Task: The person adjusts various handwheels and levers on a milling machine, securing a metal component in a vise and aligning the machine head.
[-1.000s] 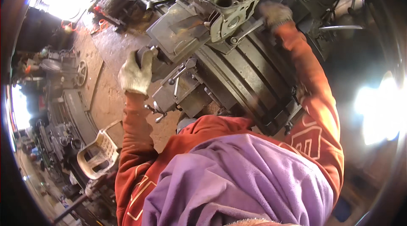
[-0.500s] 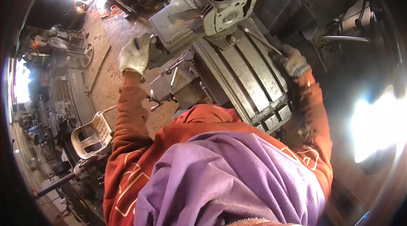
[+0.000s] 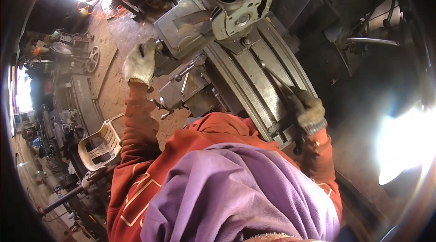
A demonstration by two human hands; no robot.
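Note:
My left hand (image 3: 139,63), in a pale knitted glove, is closed around a short handle (image 3: 159,46) at the near left edge of the machine's flat grey plate (image 3: 175,26). A dirtier glove covers my right hand (image 3: 310,112), which grips a long thin metal bar (image 3: 276,76). That bar slants up and left over the slotted machine table (image 3: 254,71), its far end close to the surface. Beyond it stands a cast metal engine part (image 3: 240,12) with round openings, mounted at the table's far end.
Below the plate are crank levers (image 3: 165,108) on the machine's side. A beige plastic chair (image 3: 102,144) stands at left on the dusty floor. Other machinery (image 3: 75,56) lines the far left. A bright lamp (image 3: 404,142) glares at right, near a curved metal lever (image 3: 372,41).
My right hand has come nearer and slightly left, drawing the metal bar down along the table. My left hand stays at the handle, shifted only a little.

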